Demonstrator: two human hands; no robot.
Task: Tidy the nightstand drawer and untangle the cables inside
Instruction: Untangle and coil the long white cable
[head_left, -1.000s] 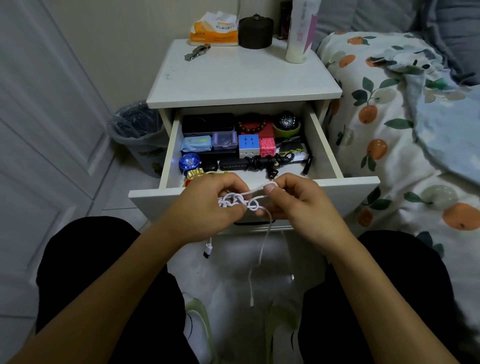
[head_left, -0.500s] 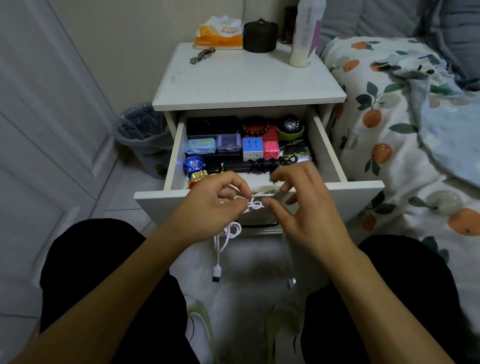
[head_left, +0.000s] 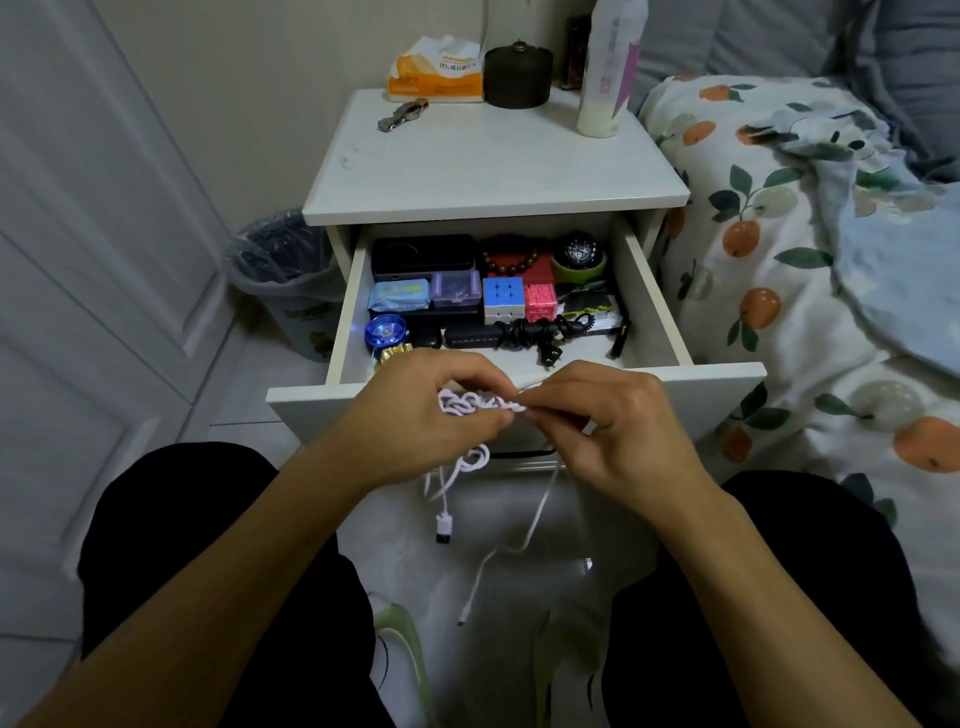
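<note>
A tangled white cable (head_left: 470, 404) hangs in front of the open nightstand drawer (head_left: 722, 384). My left hand (head_left: 431, 415) grips the knotted part from the left. My right hand (head_left: 608, 415) pinches a strand of the same knot from the right. Two loose ends dangle below, one with a plug (head_left: 444, 529), the other thin and long (head_left: 485, 577). Inside the drawer a coiled black cable (head_left: 524, 332) lies near the front, behind it a puzzle cube (head_left: 503, 297), a pink cube (head_left: 540, 301), a bead bracelet (head_left: 511, 258) and small boxes.
The nightstand top (head_left: 493, 161) carries a tissue pack (head_left: 436, 73), a dark jar (head_left: 518, 77), a white bottle (head_left: 610, 67) and a small metal object (head_left: 402, 114). A lined bin (head_left: 280, 270) stands left of the nightstand. The bed (head_left: 810, 270) lies right.
My right hand came back onto the knot and pinches it again. The loop under my left hand has dropped lower, and the long thin end swings free.
</note>
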